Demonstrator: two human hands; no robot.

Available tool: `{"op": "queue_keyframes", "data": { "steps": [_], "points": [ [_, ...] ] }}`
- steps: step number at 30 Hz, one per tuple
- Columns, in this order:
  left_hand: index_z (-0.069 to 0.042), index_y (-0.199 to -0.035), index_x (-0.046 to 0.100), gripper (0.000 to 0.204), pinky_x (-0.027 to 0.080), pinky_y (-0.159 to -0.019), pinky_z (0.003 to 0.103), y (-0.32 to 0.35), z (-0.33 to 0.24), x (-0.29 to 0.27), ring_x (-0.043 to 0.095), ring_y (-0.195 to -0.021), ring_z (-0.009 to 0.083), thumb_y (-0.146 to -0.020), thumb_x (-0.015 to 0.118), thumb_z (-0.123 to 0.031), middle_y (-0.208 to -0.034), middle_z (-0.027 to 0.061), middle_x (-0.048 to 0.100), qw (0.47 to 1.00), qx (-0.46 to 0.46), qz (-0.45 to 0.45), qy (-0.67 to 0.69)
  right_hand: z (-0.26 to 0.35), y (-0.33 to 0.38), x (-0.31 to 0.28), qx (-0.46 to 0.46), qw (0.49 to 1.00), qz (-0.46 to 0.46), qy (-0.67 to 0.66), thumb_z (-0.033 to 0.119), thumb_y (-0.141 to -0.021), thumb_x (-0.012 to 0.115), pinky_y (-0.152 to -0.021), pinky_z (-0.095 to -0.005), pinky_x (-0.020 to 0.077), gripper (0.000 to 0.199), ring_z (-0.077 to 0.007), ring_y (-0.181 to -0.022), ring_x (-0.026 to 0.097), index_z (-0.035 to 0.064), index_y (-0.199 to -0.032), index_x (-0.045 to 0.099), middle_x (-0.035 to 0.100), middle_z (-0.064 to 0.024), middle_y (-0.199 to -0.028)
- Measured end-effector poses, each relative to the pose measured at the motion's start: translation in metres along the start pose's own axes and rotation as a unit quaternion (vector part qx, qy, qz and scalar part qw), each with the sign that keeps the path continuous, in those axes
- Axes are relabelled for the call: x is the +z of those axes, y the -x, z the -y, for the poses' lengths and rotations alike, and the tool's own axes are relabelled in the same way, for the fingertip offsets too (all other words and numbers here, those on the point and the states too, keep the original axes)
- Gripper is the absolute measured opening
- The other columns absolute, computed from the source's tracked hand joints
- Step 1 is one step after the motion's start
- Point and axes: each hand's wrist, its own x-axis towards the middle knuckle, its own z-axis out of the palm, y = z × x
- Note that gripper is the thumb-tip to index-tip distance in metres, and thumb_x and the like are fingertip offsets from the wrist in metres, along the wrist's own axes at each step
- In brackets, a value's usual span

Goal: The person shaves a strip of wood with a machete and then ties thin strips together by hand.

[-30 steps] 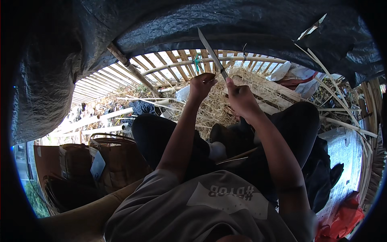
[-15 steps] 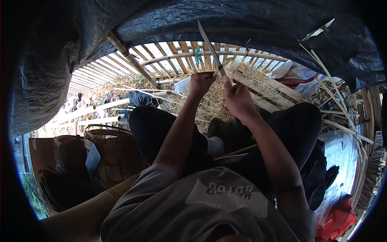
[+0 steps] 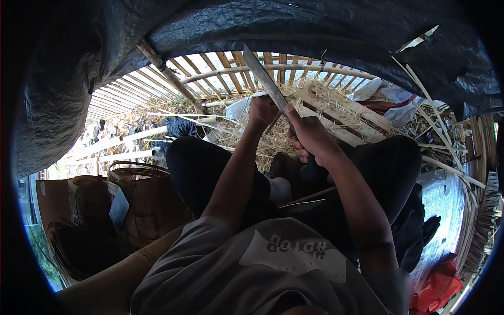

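Knife (image 3: 266,79): raised ahead of the seated person, blade slanting up and to the left, loose straw (image 3: 275,143) beyond and below it; right hand (image 3: 310,135) grasps the handle, thumb laid forward near the blade root; left hand (image 3: 263,112) stands just beside the blade with fingers seemingly curled, but whether it is closed upon anything cannot be told.

Handling, by judgement: blade probably metal, stiff and thin; weight moderate, felt forward of the fist owing to blade length; fracture unlikely, though the edge should be treated as sharp; handle secure when dry, less so with damp or dusty skin. Take hold by the handle only, full wrap, fingers behind the blade root; keep the opposite hand clear of the edge.

Visibility limits: the palm covers most of the handle, so its shape and material are uncertain; which side carries the cutting edge cannot be determined; a slim brown strip (image 3: 272,125) shows below the left hand, its ends and any contact unclear; a dark rounded form (image 3: 311,169) beneath the right hand may be the handle end or clothing; woven baskets (image 3: 152,205) at left lie in deep shade, contents indistinct.
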Motion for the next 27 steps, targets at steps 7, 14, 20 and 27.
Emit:
{"op": "queue_keyframes", "data": {
  "steps": [7,14,20,27],
  "points": [
    [-0.004,-0.095,0.075,0.025,0.053,-0.062,0.031,-0.004,-0.009,-0.001,0.068,-0.065,0.0165,-0.081,0.078,-0.024,-0.075,0.0119,0.072,0.997,-0.007,-0.066,0.048,0.002,-0.006,-0.014,-0.215,0.946,-0.156,0.188,0.043,-0.095,0.056,-0.057,-0.0428,0.0515,0.053,-0.0332,-0.054,0.062,-0.0054,-0.074,0.06,0.06,-0.0184,-0.059],
    [-0.002,-0.098,0.074,0.026,0.054,-0.067,0.032,-0.005,-0.012,0.001,0.071,-0.075,0.0179,-0.081,0.077,-0.021,-0.085,0.0148,0.073,0.998,0.018,-0.035,0.053,-0.021,-0.029,-0.006,-0.195,0.892,-0.24,0.329,0.041,-0.095,0.055,-0.072,-0.0498,0.0547,0.054,-0.0465,-0.076,0.067,-0.0101,-0.083,0.062,0.064,-0.0304,-0.073],
    [-0.005,-0.095,0.074,0.017,0.057,-0.067,0.032,-0.023,-0.039,-0.073,0.073,-0.077,0.0221,-0.083,0.064,0.0,-0.09,0.014,0.073,0.991,-0.004,0.08,-0.104,-0.021,-0.048,-0.007,-0.185,0.877,-0.267,0.352,0.043,-0.096,0.054,-0.069,-0.0506,0.0555,0.055,-0.0469,-0.076,0.067,-0.0099,-0.082,0.063,0.064,-0.0319,-0.074],
    [-0.006,-0.118,0.068,0.028,0.053,-0.065,0.027,-0.024,-0.178,-0.116,0.067,-0.089,0.0128,-0.091,0.068,-0.015,-0.099,0.0095,0.072,0.945,0.312,-0.028,-0.09,-0.021,-0.043,0.009,-0.204,0.865,-0.246,0.387,0.052,-0.096,0.051,-0.065,-0.0521,0.0555,0.062,-0.0464,-0.073,0.068,-0.0072,-0.08,0.064,0.065,-0.0305,-0.072]
  ]
}}
